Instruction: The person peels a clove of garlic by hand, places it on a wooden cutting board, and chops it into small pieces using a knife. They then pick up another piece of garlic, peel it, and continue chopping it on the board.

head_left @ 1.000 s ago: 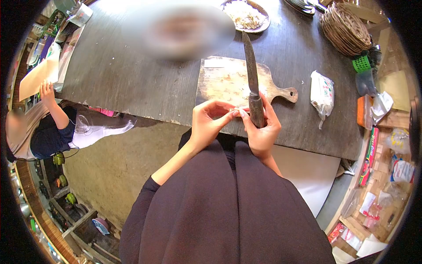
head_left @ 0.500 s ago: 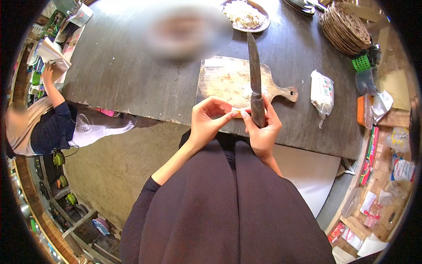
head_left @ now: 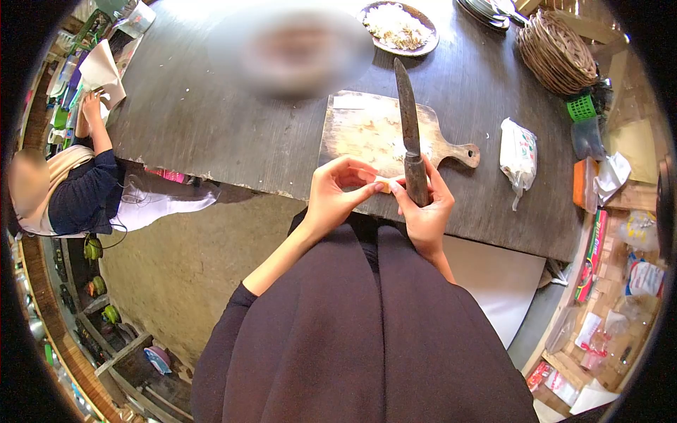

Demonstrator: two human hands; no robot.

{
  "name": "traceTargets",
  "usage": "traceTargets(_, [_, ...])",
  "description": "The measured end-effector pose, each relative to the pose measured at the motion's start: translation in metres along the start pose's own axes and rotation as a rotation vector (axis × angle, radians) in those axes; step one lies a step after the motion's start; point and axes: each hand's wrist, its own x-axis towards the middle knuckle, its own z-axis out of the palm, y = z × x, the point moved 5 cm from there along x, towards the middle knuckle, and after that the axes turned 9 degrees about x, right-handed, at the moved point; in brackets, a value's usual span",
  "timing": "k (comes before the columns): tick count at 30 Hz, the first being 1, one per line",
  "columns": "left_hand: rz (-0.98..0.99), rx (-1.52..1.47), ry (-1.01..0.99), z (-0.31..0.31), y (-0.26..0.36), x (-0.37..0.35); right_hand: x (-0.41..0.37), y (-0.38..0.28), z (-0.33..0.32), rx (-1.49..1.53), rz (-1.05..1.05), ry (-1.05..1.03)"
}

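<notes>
in the head view, the wooden board (head_left: pixel 352 137) lies flat on the dark table (head_left: pixel 240 134), its holed handle (head_left: pixel 464 154) pointing right. just on the near side of the board, the left hand (head_left: pixel 340 189) pinches a small pale piece (head_left: pixel 384 187) between thumb and fingers, the other fingers curved round above it. the right hand (head_left: pixel 429 211), near the board's near right part, has its fingers closed on the handle of the knife (head_left: pixel 409 127), while its thumb meets the same piece. the blade stands between the hands and the far side, passing over the board and pointing beyond it. small pale bits are scattered on the board. beyond the board are a plate (head_left: pixel 426 49) of white shreds (head_left: pixel 396 25) and, further left, a blurred round shape (head_left: pixel 300 53) too unclear to name. right of the board sits a knotted plastic bag (head_left: pixel 518 154); past it, far right, are coiled wicker (head_left: pixel 557 56) and a green basket (head_left: pixel 581 108). well left of the board, another person (head_left: pixel 77 187) reaches toward a pale sheet (head_left: pixel 104 74).
</notes>
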Motion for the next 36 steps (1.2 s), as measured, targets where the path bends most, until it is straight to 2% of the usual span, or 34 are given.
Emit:
traceTargets(7, [-0.022, -0.002, 0.003, 0.001, 0.002, 0.000, 0.001, -0.001, -0.001, 0.007, 0.021, -0.018])
traceTargets(9, [0.029, -0.083, 0.009, 0.001, -0.001, 0.001, 0.001, -0.001, -0.001, 0.001, 0.022, -0.023])
traceTargets(13, [0.039, -0.020, -0.002, 0.000, 0.004, 0.001, 0.001, 0.001, -0.002, 0.002, -0.009, -0.025])
traceTargets(16, [-0.032, -0.085, -0.039, 0.002, 0.004, 0.002, 0.002, -0.004, -0.002, 0.026, 0.016, -0.010])
traceTargets(21, [-0.073, -0.003, -0.079, 0.002, 0.002, 0.001, 0.003, -0.003, -0.003, 0.009, -0.013, 0.003])
traceTargets(28, [-0.018, -0.097, -0.043, 0.002, -0.005, 0.005, 0.006, -0.003, -0.005, -0.008, 0.011, -0.003])
traceTargets(32, [-0.065, 0.005, -0.078, 0.001, -0.001, 0.001, 0.000, 0.000, -0.006, -0.005, 0.022, -0.006])
traceTargets(36, [-0.026, 0.109, -0.092, 0.007, -0.005, 0.003, 0.003, -0.004, -0.003, -0.023, 0.059, -0.036])
